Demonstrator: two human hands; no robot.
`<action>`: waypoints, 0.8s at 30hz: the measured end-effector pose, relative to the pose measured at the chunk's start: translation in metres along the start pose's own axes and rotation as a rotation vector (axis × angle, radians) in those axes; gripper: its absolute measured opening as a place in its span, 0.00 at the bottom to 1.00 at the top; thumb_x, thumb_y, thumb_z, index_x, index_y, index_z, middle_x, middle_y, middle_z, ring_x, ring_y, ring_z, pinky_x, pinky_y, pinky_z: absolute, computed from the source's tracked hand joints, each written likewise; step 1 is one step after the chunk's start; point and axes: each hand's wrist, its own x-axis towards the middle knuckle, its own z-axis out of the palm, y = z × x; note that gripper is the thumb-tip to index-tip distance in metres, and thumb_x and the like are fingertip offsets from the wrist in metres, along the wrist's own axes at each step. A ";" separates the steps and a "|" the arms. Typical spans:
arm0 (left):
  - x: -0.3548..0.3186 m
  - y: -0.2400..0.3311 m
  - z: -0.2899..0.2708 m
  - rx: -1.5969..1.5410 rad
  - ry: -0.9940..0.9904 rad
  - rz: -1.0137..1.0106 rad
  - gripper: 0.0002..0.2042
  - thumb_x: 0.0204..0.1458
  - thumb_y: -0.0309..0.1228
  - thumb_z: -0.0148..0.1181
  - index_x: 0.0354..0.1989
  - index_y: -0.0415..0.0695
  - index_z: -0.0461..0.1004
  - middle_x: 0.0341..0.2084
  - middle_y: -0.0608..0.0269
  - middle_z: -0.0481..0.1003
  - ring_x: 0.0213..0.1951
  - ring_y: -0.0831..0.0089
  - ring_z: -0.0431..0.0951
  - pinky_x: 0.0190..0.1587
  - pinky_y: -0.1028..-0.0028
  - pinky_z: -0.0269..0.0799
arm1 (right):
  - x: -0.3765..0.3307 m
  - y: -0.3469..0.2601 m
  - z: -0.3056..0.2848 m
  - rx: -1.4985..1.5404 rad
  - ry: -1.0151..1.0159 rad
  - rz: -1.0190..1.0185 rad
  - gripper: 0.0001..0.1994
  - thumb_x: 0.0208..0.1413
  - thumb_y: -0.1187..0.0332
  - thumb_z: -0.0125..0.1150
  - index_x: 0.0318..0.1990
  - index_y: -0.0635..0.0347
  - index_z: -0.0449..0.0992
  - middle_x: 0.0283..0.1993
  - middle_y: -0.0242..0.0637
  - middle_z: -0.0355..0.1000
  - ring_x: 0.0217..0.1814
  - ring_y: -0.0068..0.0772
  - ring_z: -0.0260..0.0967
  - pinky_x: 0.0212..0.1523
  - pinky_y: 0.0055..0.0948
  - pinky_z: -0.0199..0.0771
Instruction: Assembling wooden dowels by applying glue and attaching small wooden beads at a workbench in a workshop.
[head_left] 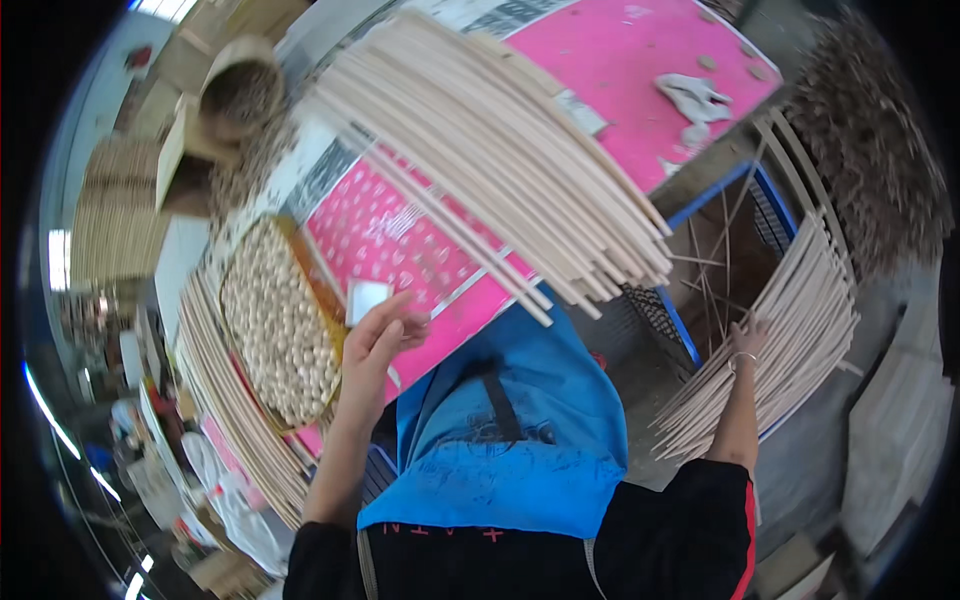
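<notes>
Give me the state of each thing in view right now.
left hand: raised over the pink table, touching a small white piece
right hand: reaching into the curved stick bundle
bead tray: full
long stick bundle: lying across the table

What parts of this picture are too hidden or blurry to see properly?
- Left hand, head view: its fingertips curl against a small white block, so the grip itself is unclear.
- Right hand, head view: its fingers sink among the long pale wooden sticks; whether it grips them cannot be told.
- Tray of small round wooden beads: single beads too small.
- Fanned bundle of pale wooden rods: motion-blurred.
- Blue apron hides the pink table's near edge.
</notes>
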 end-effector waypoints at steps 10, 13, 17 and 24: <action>-0.040 -0.014 -0.069 -0.155 0.193 0.131 0.19 0.66 0.29 0.49 0.64 0.38 0.67 0.46 0.57 0.78 0.48 0.71 0.78 0.53 0.70 0.74 | -0.188 -0.340 -0.250 1.038 0.181 -0.960 0.15 0.59 0.73 0.62 0.53 0.64 0.78 0.58 0.44 0.74 0.57 0.35 0.73 0.56 0.33 0.72; -0.049 -0.018 -0.091 -0.194 0.238 0.164 0.19 0.66 0.29 0.49 0.64 0.38 0.67 0.46 0.58 0.78 0.47 0.72 0.78 0.53 0.70 0.75 | -0.208 -0.424 -0.264 0.492 0.335 -1.284 0.30 0.59 0.63 0.63 0.67 0.64 0.63 0.72 0.58 0.56 0.70 0.57 0.59 0.69 0.52 0.55; -0.056 -0.028 -0.120 -0.155 0.298 0.247 0.18 0.67 0.29 0.48 0.64 0.38 0.68 0.46 0.58 0.78 0.47 0.74 0.78 0.51 0.73 0.75 | -0.179 -0.455 -0.210 0.216 0.333 -1.166 0.41 0.59 0.44 0.58 0.72 0.61 0.54 0.75 0.57 0.49 0.78 0.62 0.43 0.72 0.64 0.39; -0.069 -0.043 -0.153 -0.268 0.467 0.235 0.19 0.67 0.30 0.49 0.64 0.39 0.67 0.47 0.57 0.79 0.48 0.72 0.78 0.53 0.72 0.74 | -0.277 -0.461 -0.185 0.020 0.293 -1.243 0.45 0.55 0.48 0.62 0.73 0.63 0.50 0.78 0.54 0.43 0.79 0.63 0.37 0.73 0.63 0.37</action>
